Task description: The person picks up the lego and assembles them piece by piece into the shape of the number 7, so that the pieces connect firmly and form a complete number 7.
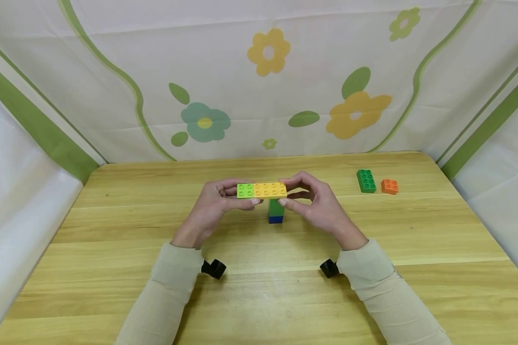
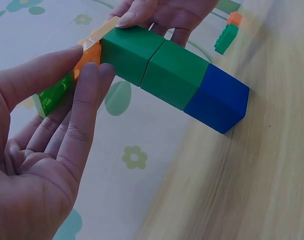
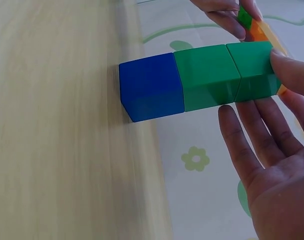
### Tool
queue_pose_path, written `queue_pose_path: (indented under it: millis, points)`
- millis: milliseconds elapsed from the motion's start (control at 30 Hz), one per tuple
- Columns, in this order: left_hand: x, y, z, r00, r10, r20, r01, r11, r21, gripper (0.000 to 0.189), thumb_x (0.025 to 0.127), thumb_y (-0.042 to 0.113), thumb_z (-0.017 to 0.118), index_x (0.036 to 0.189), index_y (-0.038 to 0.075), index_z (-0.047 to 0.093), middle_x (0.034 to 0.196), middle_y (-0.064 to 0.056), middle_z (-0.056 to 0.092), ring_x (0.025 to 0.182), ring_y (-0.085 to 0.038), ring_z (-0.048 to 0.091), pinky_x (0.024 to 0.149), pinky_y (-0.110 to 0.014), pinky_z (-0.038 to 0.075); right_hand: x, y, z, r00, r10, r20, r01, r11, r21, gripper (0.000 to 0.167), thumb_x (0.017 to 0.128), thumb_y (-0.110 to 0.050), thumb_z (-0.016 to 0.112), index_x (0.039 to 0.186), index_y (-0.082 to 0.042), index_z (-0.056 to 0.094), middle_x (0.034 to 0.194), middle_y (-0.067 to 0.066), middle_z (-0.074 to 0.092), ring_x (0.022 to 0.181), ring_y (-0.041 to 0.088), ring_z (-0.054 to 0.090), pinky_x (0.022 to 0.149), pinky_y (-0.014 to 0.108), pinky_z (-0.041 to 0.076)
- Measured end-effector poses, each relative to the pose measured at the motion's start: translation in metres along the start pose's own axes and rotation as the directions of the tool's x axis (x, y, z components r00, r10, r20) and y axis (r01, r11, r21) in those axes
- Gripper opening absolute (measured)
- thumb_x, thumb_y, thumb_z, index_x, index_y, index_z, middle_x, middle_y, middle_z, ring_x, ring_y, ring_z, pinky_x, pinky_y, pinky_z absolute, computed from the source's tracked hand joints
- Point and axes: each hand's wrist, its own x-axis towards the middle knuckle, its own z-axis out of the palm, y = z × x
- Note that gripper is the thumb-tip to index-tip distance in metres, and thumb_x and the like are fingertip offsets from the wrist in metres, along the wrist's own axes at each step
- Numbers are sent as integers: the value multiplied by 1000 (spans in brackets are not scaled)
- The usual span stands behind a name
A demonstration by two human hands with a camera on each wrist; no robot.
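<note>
A tower of blocks stands on the table, with a blue block (image 2: 219, 97) at the bottom and two green blocks (image 3: 207, 75) stacked above it. Across its top lies a yellow brick (image 1: 269, 190), its far end jutting out to the left past the tower. A lime green brick (image 1: 244, 190) continues the row at that left end. My left hand (image 1: 211, 201) pinches the jutting end, thumb along the near side and fingers behind. At the tower's top, my right hand (image 1: 317, 203) grips the right end of the yellow brick, its thumb also against the upper green block.
Farther back on the right of the wooden table (image 1: 112, 230) lie a green brick (image 1: 366, 181) and a small orange brick (image 1: 389, 186). A flower-patterned cloth (image 1: 224, 62) hangs behind the table, with cloth walls at both sides.
</note>
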Motion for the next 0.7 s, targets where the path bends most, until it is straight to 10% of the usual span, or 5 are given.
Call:
queue_pose_path:
  millis: [700]
  points:
    - [1, -1, 0, 1000, 17, -10, -16, 1000, 18, 47, 87, 12, 89, 131, 10, 75, 119, -9, 81, 115, -25, 75, 111, -43, 49, -1, -6, -7, 998, 42, 44, -42, 999, -15, 31, 95, -10, 83, 123, -13, 70, 129, 5, 71, 119, 23, 69, 100, 34, 62]
